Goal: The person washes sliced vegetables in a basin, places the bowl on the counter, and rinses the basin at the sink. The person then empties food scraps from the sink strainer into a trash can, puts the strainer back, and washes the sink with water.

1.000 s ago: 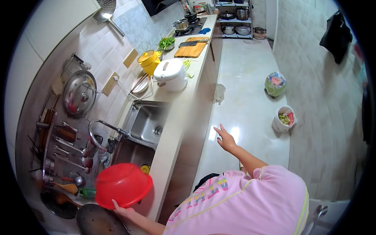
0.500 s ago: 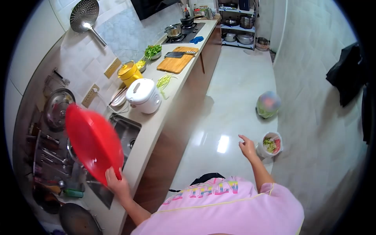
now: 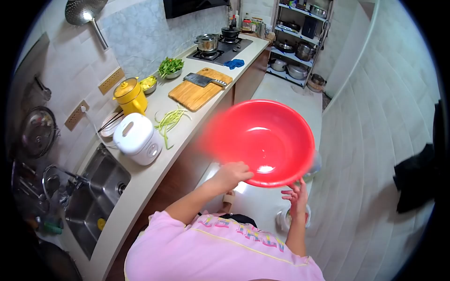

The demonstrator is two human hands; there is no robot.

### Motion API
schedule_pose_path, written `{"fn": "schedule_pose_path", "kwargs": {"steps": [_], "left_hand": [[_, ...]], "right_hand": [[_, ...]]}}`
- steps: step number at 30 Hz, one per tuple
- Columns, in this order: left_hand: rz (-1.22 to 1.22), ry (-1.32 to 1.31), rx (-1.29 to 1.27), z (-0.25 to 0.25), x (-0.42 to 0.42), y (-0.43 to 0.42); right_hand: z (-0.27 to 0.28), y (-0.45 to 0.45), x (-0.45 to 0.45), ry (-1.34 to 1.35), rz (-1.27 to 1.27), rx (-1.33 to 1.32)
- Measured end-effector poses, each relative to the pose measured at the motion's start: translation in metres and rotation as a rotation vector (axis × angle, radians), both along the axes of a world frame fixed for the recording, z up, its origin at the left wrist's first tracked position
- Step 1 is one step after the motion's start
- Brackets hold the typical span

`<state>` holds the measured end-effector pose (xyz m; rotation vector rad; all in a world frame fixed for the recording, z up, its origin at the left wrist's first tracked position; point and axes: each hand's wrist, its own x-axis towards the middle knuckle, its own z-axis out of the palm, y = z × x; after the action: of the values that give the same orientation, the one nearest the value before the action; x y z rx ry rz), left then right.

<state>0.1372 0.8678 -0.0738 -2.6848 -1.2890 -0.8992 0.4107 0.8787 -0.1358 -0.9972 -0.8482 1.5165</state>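
Note:
A large red plastic basin (image 3: pixel 276 140) hangs in the air in front of me, its hollow side facing me. My left hand (image 3: pixel 230 175) is closed on its near rim; some of the fingers are hidden by the basin. At the near right edge, my right hand (image 3: pixel 297 196) is just below the rim with its fingers apart. A fingertip seems to touch the basin there. Motion blurs the basin's left side.
To the left, a counter holds a sink (image 3: pixel 101 187), white rice cooker (image 3: pixel 137 139), yellow pot (image 3: pixel 130 96), and cutting board (image 3: pixel 199 91) with a cleaver (image 3: pixel 201 80). A waste bucket (image 3: pixel 284 219) stands on the floor. Shelves (image 3: pixel 300 35) hold pots at the back.
My left hand has carried the red basin from over the sink rightward, over the floor. My right hand has come up to its rim. The view has turned somewhat.

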Motion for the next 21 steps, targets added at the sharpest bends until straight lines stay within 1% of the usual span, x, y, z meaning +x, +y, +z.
{"fn": "schedule_pose_path", "kwargs": {"steps": [1, 2, 3, 5, 6, 9, 10, 13, 14, 17, 21], "left_hand": [[-0.075, 0.007, 0.008, -0.009, 0.004, 0.027], [-0.154, 0.018, 0.023, -0.013, 0.003, 0.058], [-0.178, 0.024, 0.03, -0.015, 0.001, 0.087], [-0.286, 0.04, 0.012, -0.018, 0.008, 0.137], [-0.308, 0.084, -0.013, -0.016, 0.009, 0.161], [-0.392, 0.105, 0.003, -0.012, 0.014, 0.239], [-0.409, 0.138, -0.043, -0.014, 0.017, 0.263], [-0.438, -0.013, -0.149, -0.01, 0.028, 0.324], [-0.412, -0.011, -0.158, -0.018, 0.027, 0.349], [-0.25, -0.043, -0.3, -0.017, 0.024, 0.423], [-0.018, -0.046, -0.329, -0.047, -0.001, 0.537]], "right_hand": [[0.001, 0.019, 0.003, 0.034, -0.009, -0.004], [-0.006, 0.045, 0.009, 0.004, 0.02, -0.016], [-0.002, 0.071, 0.005, -0.043, 0.016, -0.056], [0.011, 0.102, -0.003, -0.124, -0.052, -0.174], [0.022, 0.118, -0.008, -0.06, -0.062, -0.24], [0.0, 0.181, -0.005, 0.031, -0.058, -0.316], [-0.002, 0.2, -0.004, 0.186, -0.113, -0.325], [-0.03, 0.25, 0.009, 0.264, -0.254, -0.319], [-0.034, 0.267, 0.014, 0.298, -0.26, -0.335], [-0.054, 0.33, 0.031, 0.327, -0.29, -0.374], [-0.084, 0.435, 0.056, 0.198, -0.406, -0.4]]}}
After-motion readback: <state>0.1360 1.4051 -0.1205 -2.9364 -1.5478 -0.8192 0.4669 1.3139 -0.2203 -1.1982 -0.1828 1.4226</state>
